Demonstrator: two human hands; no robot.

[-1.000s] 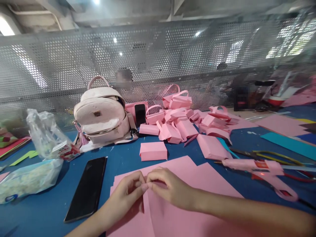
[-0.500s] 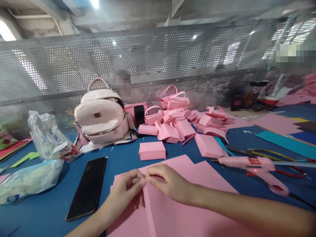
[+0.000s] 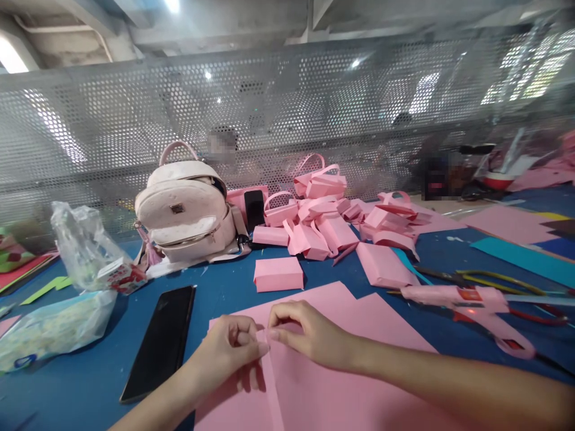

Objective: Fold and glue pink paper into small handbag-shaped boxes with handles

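Pink paper sheets (image 3: 341, 383) lie in front of me on the blue table, one with a narrow folded strip (image 3: 271, 383) along its left part. My left hand (image 3: 233, 347) pinches the upper end of this strip between thumb and fingers. Close beside it on the right, my right hand (image 3: 305, 335) is bent over the same paper, its thumb and fingertips pressed together at the fold. The fingertips of both hands nearly touch. Just behind the sheets sits a small pink paper box (image 3: 278, 274).
A black phone (image 3: 159, 341) lies left of the sheets, near plastic bags (image 3: 58, 326) and a pale backpack (image 3: 186, 209). Pink paper bags (image 3: 323, 221) are heaped at the back. A pink glue gun (image 3: 467, 302) and pliers (image 3: 507, 281) lie right.
My left hand has shifted slightly down, and its thumb is a little lower on the fold. The right hand has moved slightly right. The view has turned a little.
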